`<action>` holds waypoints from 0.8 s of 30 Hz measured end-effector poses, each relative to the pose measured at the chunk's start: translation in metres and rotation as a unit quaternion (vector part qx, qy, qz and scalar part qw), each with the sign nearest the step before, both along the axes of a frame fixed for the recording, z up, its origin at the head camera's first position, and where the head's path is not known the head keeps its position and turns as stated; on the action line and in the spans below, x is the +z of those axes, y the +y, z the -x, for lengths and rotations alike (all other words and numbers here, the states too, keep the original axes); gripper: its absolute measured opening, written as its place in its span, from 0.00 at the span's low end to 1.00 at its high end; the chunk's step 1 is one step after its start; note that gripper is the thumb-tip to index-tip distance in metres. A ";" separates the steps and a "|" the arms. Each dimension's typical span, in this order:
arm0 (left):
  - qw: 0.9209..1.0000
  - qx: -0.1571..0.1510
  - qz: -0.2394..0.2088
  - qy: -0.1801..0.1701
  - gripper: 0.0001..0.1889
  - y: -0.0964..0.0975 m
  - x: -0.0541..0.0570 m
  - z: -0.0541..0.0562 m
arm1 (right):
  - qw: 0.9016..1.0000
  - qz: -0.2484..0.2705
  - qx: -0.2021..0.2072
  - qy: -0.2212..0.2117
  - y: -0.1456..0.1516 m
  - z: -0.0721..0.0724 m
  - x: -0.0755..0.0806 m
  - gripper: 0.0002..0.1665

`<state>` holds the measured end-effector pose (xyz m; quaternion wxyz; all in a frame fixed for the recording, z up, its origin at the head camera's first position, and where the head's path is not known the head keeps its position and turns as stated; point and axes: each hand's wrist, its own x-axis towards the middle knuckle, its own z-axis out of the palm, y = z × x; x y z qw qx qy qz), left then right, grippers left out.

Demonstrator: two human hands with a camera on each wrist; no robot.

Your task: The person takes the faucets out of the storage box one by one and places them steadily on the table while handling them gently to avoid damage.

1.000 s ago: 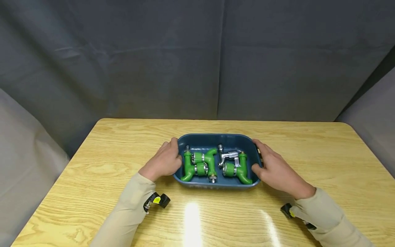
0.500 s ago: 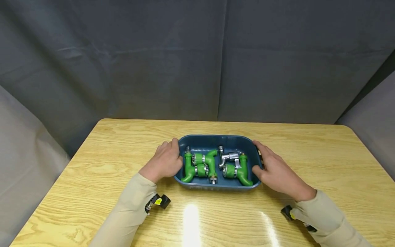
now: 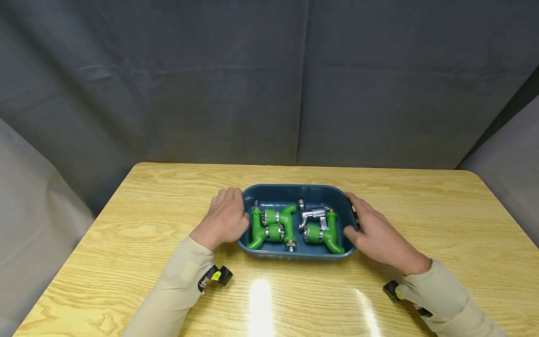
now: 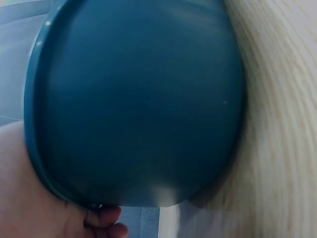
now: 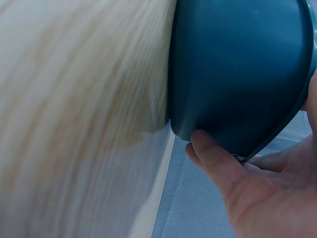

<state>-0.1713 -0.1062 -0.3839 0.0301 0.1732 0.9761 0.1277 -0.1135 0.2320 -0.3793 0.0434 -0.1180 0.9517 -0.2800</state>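
Note:
A dark blue plastic basin (image 3: 294,257) stands on the wooden table, and in it lie three green taps. One green tap (image 3: 257,229) is by the left wall, another (image 3: 288,224) sits beside it, and the third (image 3: 332,234) lies to the right. A chrome tap (image 3: 311,214) lies just behind that third one. My left hand (image 3: 225,217) grips the basin's left end, its fingers curled at the rim. At the right end my right hand (image 3: 375,229) holds the basin, thumb over the rim and fingers along the outer wall (image 5: 233,74).
The wooden table (image 3: 147,224) stretches on both sides of the basin and in front of it. A dark grey curtain (image 3: 210,93) hangs behind the table's far edge. Pale cloth (image 3: 25,224) hangs at the left.
The fingers of my left hand have shifted slightly on the basin's left end. The basin, the taps and my right hand stay in place.

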 end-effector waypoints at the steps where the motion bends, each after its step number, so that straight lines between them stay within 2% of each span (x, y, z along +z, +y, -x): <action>1: 1.000 0.002 0.000 0.000 0.10 0.000 0.000 0.000 | 1.000 0.000 0.000 0.000 0.000 0.000 0.000 0.48; 24: 1.000 0.006 0.001 0.011 0.09 0.001 -0.001 -0.001 | 1.000 -0.001 0.000 0.006 0.000 -0.001 0.001 0.47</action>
